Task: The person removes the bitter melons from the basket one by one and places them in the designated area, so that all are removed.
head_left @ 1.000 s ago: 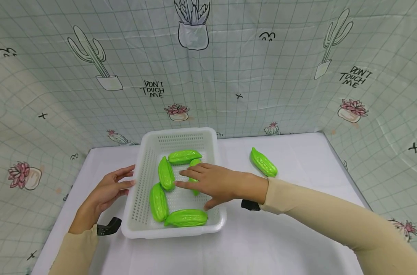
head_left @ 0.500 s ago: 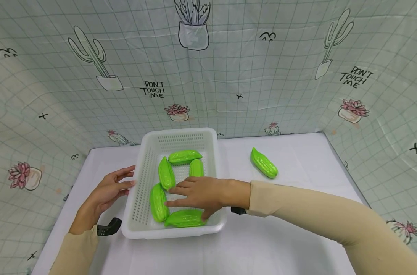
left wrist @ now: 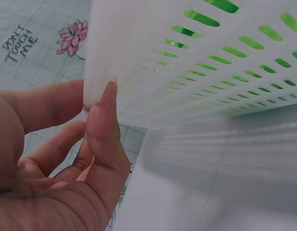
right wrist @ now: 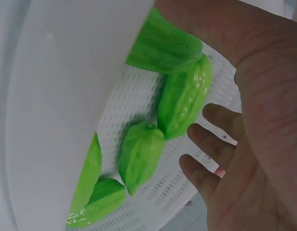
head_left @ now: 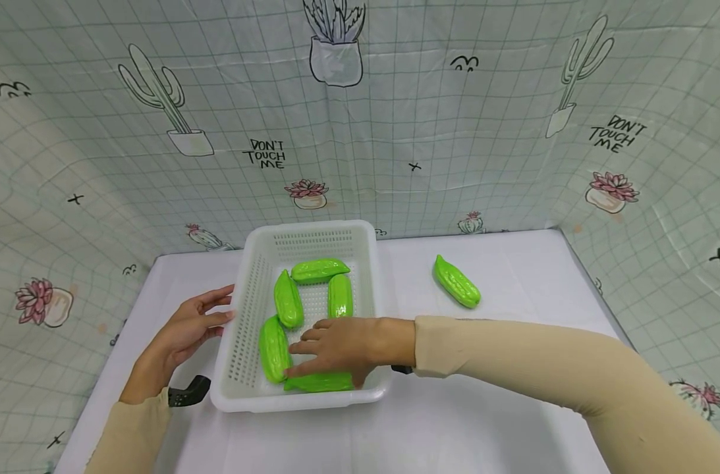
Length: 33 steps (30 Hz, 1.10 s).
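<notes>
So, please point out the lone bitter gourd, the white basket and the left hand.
Lone bitter gourd (head_left: 457, 282): head view, middle of its body.
White basket (head_left: 300, 402): head view, its front rim.
Left hand (head_left: 184, 327): head view, middle of the hand.

Resting on the white surface, apparently cloth-covered: a white basket and, apart to its right, a green vegetable.

Soft light glints on green vegetables; the wrist views look dimmer.
</notes>
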### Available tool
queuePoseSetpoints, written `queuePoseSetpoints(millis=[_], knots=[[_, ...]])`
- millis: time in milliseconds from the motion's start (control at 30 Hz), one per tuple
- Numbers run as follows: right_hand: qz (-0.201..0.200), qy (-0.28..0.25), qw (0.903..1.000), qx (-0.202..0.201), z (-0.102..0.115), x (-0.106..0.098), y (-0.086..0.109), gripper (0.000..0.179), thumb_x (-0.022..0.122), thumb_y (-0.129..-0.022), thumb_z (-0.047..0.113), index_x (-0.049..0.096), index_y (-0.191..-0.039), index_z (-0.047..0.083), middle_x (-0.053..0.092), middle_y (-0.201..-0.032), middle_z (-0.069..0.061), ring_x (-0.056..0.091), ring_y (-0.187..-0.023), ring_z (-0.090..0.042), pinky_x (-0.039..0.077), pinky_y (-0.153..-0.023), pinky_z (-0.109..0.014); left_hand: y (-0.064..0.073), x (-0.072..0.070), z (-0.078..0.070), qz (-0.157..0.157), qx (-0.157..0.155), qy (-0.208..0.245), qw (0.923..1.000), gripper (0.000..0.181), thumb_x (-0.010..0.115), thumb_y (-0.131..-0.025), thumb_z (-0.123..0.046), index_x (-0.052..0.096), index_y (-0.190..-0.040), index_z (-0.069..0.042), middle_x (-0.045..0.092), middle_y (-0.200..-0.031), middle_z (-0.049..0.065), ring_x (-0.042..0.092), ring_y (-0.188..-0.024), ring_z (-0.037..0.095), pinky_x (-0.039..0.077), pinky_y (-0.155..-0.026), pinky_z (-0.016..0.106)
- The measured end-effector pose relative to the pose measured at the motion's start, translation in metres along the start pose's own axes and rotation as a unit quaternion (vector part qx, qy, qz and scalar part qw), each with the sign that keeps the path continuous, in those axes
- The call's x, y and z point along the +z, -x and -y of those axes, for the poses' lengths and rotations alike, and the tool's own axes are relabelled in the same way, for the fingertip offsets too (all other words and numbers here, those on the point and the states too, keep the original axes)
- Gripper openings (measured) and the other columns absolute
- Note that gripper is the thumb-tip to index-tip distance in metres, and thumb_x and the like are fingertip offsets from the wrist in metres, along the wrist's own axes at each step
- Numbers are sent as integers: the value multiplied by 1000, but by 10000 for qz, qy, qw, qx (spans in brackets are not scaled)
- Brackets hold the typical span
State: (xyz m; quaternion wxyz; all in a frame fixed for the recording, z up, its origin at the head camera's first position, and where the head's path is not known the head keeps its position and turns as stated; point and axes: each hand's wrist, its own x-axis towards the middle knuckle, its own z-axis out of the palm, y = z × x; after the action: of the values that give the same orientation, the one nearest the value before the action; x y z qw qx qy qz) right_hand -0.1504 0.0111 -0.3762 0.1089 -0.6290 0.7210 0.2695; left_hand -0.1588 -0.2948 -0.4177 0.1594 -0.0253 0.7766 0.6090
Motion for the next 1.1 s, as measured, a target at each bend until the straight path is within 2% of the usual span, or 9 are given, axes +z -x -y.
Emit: queuePoseSetpoints(millis=[200, 433, 667, 900, 1100], knots=[[270, 325, 9991, -66, 5, -2, -7, 110, 86, -86, 52, 15, -169, 44, 23, -174, 8, 30, -156, -13, 28, -125, -30, 0, 0, 0, -11, -21, 3, 10000, 72, 64, -105, -5, 26, -165, 5, 50, -139, 12, 66, -92, 6, 56, -75, 24], [383, 531, 9977, -171, 10, 0, -14, 108, 88, -86, 47, 19, -168, 47, 28, -171, 11, 37, -150, -12, 33, -121, -28, 0, 0, 0, -8, -20, 8, 10000, 72, 64, -105, -5, 25, -165, 4, 46, -145, 18, 65, -92, 6, 55, -75, 23], [713, 707, 9948, -142, 13, 1, -18, 111, 88, -86, 46, 12, -167, 51, 24, -172, 13, 37, -149, -11, 34, -120, -27, 0, 1, 0, -3, -1, -11, 10000, 72, 63, -105, -5, 25, -165, 5, 42, -150, 23, 65, -93, 6, 56, -75, 24], [1033, 853, 9910, -38, 18, 2, -22, 117, 91, -83, 47, 10, -167, 53, 23, -172, 16, 36, -149, -9, 33, -120, -26, 1, 1, -1, 19, 7, -18, 10000, 72, 63, -105, -5, 24, -165, 5, 43, -148, 23, 64, -93, 6, 55, -75, 24], [1046, 1058, 9889, 6, 20, 2, -21, 113, 90, -85, 40, 13, -166, 54, 29, -167, 17, 38, -148, -9, 33, -121, -27, 2, 2, -1, -9, -16, -24, 10000, 72, 63, -105, -5, 25, -165, 6, 45, -147, 21, 64, -92, 6, 55, -75, 24]])
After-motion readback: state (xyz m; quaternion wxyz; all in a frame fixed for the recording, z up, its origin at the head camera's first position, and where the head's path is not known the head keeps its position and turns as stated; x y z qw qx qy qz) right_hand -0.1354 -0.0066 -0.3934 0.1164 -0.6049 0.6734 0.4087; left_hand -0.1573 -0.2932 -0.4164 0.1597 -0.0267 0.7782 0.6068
